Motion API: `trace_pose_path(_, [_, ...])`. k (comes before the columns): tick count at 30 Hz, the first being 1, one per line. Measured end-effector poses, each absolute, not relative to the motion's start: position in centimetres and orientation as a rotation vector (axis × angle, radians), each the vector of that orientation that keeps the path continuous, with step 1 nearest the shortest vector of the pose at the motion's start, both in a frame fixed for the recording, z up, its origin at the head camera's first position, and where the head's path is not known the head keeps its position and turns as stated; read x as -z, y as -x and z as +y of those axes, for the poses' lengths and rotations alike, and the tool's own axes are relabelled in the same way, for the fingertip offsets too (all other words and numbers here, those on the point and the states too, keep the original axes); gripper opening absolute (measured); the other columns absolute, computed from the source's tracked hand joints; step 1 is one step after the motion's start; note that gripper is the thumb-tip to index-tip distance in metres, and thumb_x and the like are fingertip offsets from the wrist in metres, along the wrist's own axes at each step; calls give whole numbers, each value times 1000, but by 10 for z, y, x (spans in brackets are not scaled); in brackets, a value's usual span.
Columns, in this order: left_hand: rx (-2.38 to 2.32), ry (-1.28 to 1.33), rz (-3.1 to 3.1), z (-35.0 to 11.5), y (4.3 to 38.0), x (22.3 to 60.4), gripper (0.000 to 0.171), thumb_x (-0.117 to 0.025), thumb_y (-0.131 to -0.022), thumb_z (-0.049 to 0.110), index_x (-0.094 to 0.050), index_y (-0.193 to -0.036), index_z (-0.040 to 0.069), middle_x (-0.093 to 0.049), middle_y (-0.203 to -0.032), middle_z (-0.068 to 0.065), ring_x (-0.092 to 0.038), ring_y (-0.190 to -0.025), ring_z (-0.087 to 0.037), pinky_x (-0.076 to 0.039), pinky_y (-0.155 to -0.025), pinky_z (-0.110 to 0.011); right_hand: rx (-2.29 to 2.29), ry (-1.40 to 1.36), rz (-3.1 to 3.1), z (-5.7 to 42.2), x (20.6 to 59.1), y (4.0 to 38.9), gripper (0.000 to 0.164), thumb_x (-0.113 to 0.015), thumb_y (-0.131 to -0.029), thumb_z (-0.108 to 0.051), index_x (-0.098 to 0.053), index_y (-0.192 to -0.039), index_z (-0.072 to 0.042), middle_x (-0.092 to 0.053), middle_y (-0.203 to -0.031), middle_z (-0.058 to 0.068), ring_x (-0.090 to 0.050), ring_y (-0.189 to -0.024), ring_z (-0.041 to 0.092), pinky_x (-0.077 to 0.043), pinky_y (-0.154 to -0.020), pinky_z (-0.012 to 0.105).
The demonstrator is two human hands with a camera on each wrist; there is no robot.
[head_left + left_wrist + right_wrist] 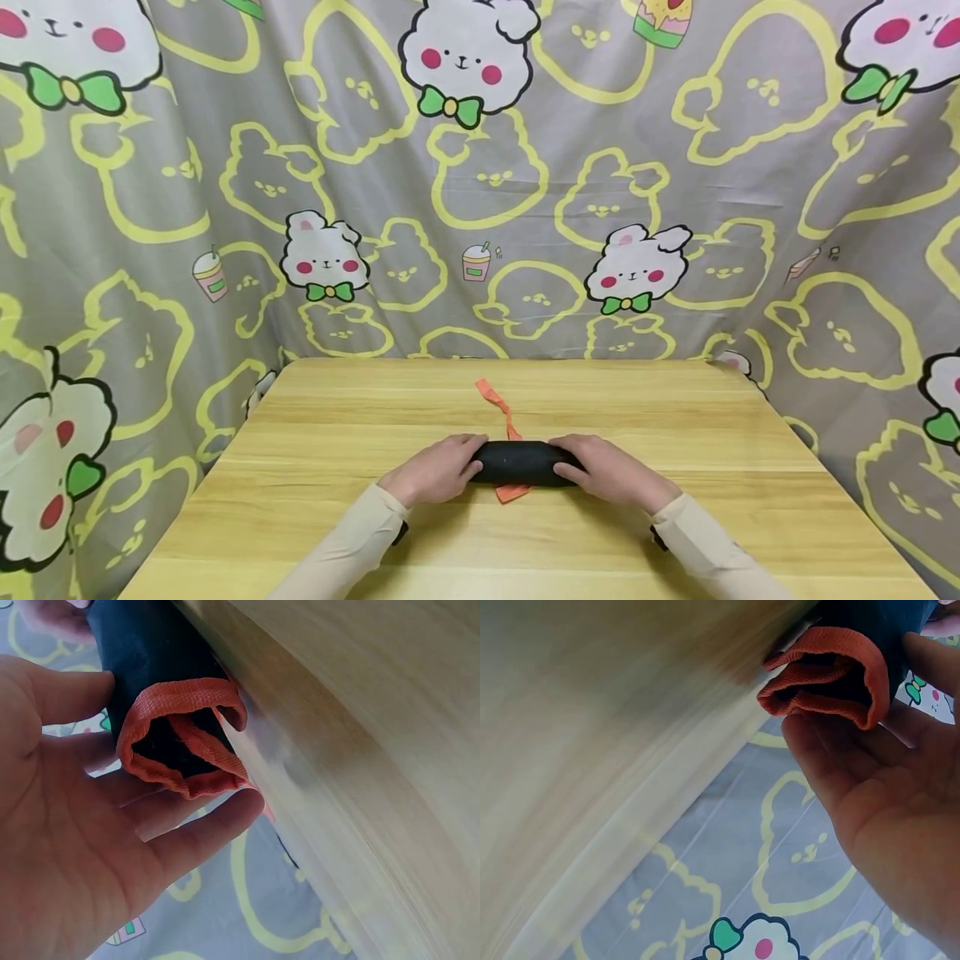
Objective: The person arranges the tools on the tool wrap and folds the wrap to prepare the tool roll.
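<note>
A black fabric roll (522, 464) lies crosswise near the middle of the wooden table, over an orange strap (489, 393). The strap's twisted far part stretches toward the back, and its short near end pokes out in front of the roll. My left hand (437, 472) grips the left end, thumb on the near side and fingers round the far side. At the opposite end my right hand (611, 468) holds it the same way. Both wrist views show rolled layers with orange edging (176, 696) at the open ends; the layers leave a hollow inside.
The wooden table (337, 400) reaches back to a grey curtain (495, 317) printed with white and yellow cartoon animals. That curtain also hangs along the left and right sides of the table.
</note>
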State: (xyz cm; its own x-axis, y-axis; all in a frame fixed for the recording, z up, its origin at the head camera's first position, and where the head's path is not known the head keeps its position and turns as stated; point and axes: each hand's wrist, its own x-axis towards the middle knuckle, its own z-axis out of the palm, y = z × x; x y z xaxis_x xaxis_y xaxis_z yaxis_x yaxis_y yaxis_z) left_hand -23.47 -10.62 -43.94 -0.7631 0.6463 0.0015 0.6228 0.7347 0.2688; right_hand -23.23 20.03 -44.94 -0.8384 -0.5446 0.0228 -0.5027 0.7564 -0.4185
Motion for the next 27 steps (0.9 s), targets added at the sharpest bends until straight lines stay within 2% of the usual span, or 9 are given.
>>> trace_pose_path(6, [-385,-1047,2830,-108,229,438,49,-52,-108,25,-46,-151,3,-54,-149,-15,-53,-137,-30,-45,-111,-46,604,869,2879,205,451,228,51,-57,-104,-44,-59,-142,-10,-63,-139,8,-59,-129,29,-48,-105,49])
trace_pose_path(21, [-409,-1055,2828,-115,219,438,57,-55,-107,30,-40,-156,6,-45,-156,-16,-46,-143,-31,-41,-114,-46,546,962,2971,208,444,213,54,-64,-101,-42,-59,-143,-9,-58,-143,11,-55,-133,31,-47,-107,50])
trace_pose_path(27, [-414,-1077,2842,-115,218,438,57,-57,-106,30,-43,-155,6,-47,-154,-15,-48,-141,-30,-43,-113,-46,547,965,2986,208,442,212,55,-66,-100,-42,-59,-142,-8,-58,-143,12,-56,-132,31,-48,-106,50])
